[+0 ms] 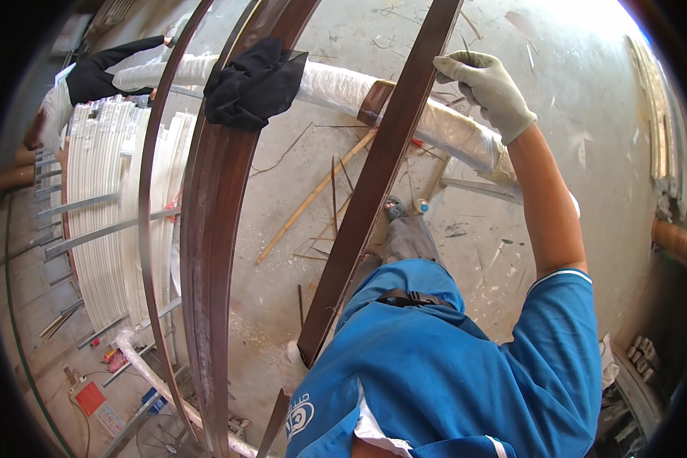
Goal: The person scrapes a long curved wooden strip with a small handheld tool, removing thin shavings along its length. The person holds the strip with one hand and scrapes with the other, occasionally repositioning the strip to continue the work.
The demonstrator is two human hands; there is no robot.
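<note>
At the upper right, the gloved right hand [490, 91] is gripping the edge of the long brown plank [382, 168], thumb and curled fingers closing at its border! That plank is slanting from top centre down to the lower middle, crossing above a plastic-wrapped beam [332, 85]. By its lower end, a pale bit of what looks like the left hand [293, 352] is peeking out; whether those fingers are gripping, one cannot tell. Upper left of centre, a black cloth [253, 84] is lying over brown strips [214, 229].
</note>
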